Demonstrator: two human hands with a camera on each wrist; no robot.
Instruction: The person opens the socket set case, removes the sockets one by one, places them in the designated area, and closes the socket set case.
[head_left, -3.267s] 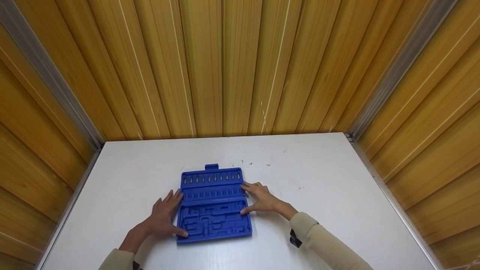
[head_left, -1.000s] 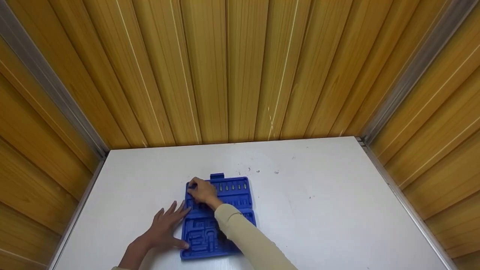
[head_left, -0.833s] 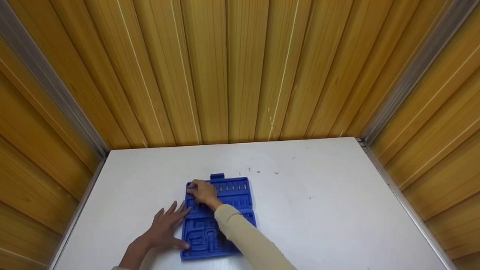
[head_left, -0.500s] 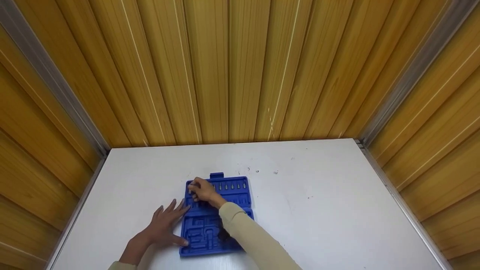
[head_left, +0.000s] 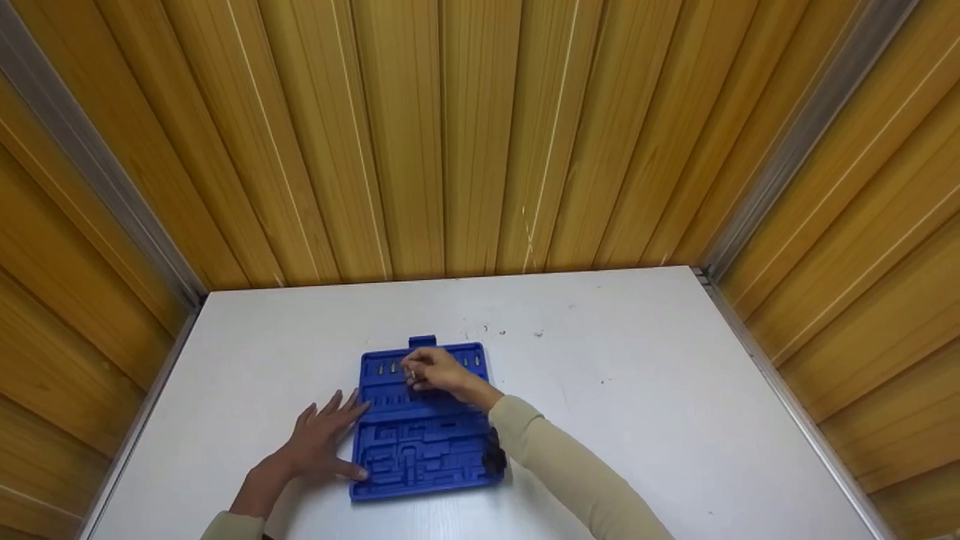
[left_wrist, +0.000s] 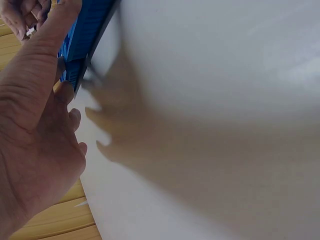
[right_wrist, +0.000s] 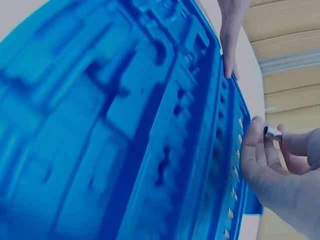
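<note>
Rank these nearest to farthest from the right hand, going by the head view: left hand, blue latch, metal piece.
1. Metal piece: pinched in the right hand.
2. Blue latch: just beyond that hand, at the far edge of the open case.
3. Left hand: farthest, at the case's left edge.

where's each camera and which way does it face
Head: on the head, facing forward and down at blue case and table; left hand, right hand, sleeves show.
Left wrist: on that wrist, looking along left hand over the table; right hand, top left.
Right wrist: on that wrist, looking across the case; both hands show.
Head and right wrist both show the pinched metal piece.
</note>
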